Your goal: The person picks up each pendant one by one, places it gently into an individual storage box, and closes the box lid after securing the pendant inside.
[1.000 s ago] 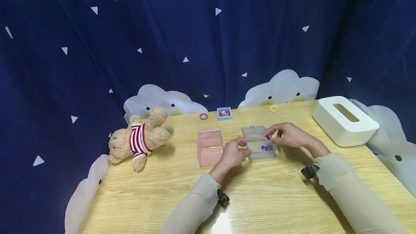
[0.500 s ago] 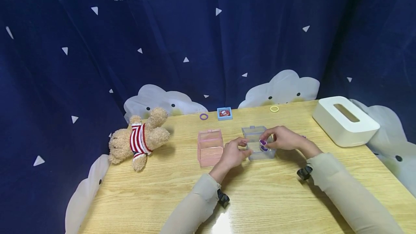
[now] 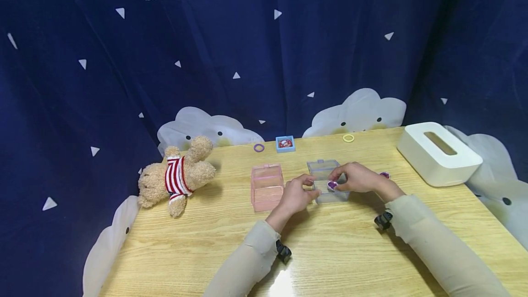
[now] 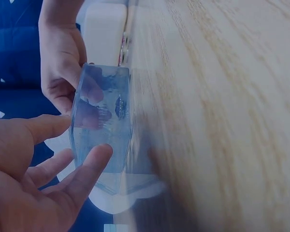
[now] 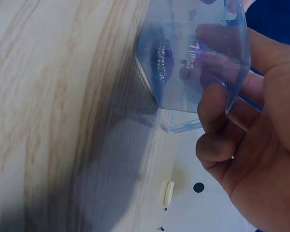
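Note:
A clear bluish box [image 3: 332, 197] stands on the wooden table with its lid raised. My left hand [image 3: 295, 195] is at its left end, its fingers spread and fairly straight against the walls. Reaching over the right wall, my right hand [image 3: 358, 177] pinches a purple gem with a clear rhinestone edge [image 5: 197, 51] inside the box. A second purple gem [image 5: 163, 63] lies on the box floor, seen through the wall in the right wrist view. Another gem [image 3: 385, 175] lies on the table just beyond my right wrist.
Left of the bluish box stands a pink clear box [image 3: 267, 196], lid raised. Behind are a small blue tray [image 3: 285, 150], a purple ring [image 3: 258, 148] and a yellow ring [image 3: 348, 138]. A teddy bear [image 3: 175, 180] lies left; a white tissue box [image 3: 453, 162] stands right.
My right hand has moved left and down into the bluish box with the pinched purple gem. The gem by my right wrist has come into sight. The left hand has stayed put.

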Motion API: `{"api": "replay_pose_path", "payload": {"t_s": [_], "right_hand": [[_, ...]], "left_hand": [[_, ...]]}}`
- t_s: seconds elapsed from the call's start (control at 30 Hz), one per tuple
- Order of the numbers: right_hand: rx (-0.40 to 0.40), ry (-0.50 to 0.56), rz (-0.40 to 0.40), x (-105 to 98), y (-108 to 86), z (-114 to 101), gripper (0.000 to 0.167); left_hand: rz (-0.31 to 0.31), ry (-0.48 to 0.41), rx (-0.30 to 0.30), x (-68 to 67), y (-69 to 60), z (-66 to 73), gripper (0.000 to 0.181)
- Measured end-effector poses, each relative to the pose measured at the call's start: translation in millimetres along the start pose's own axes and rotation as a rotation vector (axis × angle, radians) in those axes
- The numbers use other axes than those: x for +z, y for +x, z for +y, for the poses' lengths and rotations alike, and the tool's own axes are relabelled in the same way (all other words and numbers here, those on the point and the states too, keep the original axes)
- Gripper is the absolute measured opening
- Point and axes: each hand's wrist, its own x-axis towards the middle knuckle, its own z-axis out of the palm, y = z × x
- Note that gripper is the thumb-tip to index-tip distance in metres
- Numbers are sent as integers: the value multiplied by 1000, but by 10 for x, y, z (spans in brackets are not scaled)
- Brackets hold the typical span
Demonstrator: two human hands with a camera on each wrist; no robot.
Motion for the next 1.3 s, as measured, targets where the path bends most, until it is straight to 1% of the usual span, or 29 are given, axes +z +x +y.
{"api": "replay_pose_path", "payload": {"t_s": [0.2,0.4,0.57,0.67,0.77,0.93,1.13,1.3], "right_hand": [[29,1,-2,7,5,-6,28],[31,19,12,-6,0,-3,27],[48,51,15,-47,-14,-25,28],[77,77,16,-85,-21,-39,30],[80,91,26,-120,-30,-30,29],[80,87,67,-170,-51,-3,26],[69,91,144,-251,-104,4,22],[92,79,181,-329,-172,57,22]], "left_hand": [[6,-2,-10,5,8,5,42],[10,-11,-13,4,7,6,42],[8,-22,-22,-12,4,15,44],[6,-26,-30,-36,-3,27,44],[4,-39,-38,-75,-12,39,45],[-1,-98,-53,-168,-43,44,43],[6,-130,-35,-317,-100,23,38],[18,-131,-20,-445,-153,-1,33]]}}
